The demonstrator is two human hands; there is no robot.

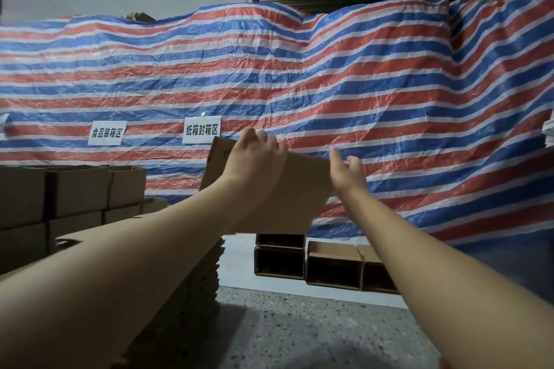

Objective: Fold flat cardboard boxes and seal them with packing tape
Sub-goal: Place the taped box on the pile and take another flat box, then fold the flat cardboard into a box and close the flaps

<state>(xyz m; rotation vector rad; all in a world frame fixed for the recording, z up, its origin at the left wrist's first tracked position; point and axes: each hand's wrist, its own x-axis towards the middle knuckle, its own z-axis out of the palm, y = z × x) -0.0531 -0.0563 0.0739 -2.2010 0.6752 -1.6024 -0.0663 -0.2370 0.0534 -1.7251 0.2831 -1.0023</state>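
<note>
Left hand (254, 165) grip clamped on a flat box (299, 195); right hand (347, 174), at three o'clock, fingers apart, likely about to open it.

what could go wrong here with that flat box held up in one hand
Only the left hand grips the flat brown cardboard box blank, at its top edge, so the grip may slip or the blank may swing. The right hand is open beside its right edge, not yet holding. A dropped blank could land on the open brown cartons lying below.
</note>
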